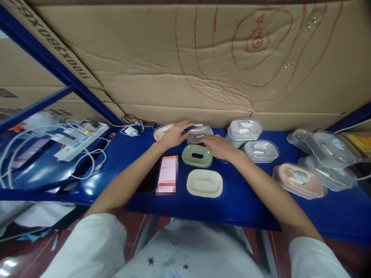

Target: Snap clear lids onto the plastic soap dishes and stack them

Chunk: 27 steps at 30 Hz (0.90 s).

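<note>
In the head view a grey box with a clear lid [199,133] and a round label, like a soap dish, lies between my hands at the table's back. My left hand [176,134] is at its left side, fingers stretched out and thumb apart. From the right, my right hand [218,146] reaches to its near right corner with fingers extended, fingertips at the edge; firm contact is unclear. Just in front lies a green dish [198,156] with a dark oval opening. Nearer me is a cream oval piece [204,183] with a shallow recess.
A phone [167,175] showing a timer lies left. A peach lidded box [162,132] is behind my left hand. Grey boxes [245,129], a peach box [300,180] and clear lids [334,148] stand right. A power strip [82,143] with cables lies left; cardboard [145,58] rises behind.
</note>
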Motion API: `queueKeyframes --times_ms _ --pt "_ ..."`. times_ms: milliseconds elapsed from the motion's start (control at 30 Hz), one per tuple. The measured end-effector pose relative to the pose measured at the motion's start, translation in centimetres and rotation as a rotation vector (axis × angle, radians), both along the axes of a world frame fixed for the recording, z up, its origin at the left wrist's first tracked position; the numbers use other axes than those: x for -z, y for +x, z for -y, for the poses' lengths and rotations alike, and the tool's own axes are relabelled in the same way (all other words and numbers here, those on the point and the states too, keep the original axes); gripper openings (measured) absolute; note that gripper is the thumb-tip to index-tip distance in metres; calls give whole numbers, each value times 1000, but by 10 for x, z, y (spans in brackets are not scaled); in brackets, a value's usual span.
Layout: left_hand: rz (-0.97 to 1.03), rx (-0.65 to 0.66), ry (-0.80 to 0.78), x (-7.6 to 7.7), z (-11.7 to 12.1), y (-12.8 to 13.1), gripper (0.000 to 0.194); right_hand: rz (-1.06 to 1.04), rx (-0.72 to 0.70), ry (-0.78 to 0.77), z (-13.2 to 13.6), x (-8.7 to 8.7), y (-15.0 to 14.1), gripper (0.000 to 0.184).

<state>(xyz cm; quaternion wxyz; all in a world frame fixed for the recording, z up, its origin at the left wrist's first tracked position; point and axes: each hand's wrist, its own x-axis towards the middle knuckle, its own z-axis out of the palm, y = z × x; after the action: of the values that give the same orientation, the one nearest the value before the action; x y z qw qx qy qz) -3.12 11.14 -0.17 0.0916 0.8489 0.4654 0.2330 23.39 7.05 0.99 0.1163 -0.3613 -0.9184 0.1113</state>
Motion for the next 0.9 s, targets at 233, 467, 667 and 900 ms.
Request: queueKeyframes --times_ms 233,467,667,900 --pt "-20 -136 45 12 13 -43 59 133 30 -75 -24 1 -25 49" --pt "10 -253 -4 19 27 -93 71 141 36 -87 -31 5 -19 35" --pt "73 -263 -3 24 34 -98 66 115 43 -64 -33 1 -11 35" --pt "-55 -364 173 24 40 -90 51 110 131 95 -29 -27 -8 34"
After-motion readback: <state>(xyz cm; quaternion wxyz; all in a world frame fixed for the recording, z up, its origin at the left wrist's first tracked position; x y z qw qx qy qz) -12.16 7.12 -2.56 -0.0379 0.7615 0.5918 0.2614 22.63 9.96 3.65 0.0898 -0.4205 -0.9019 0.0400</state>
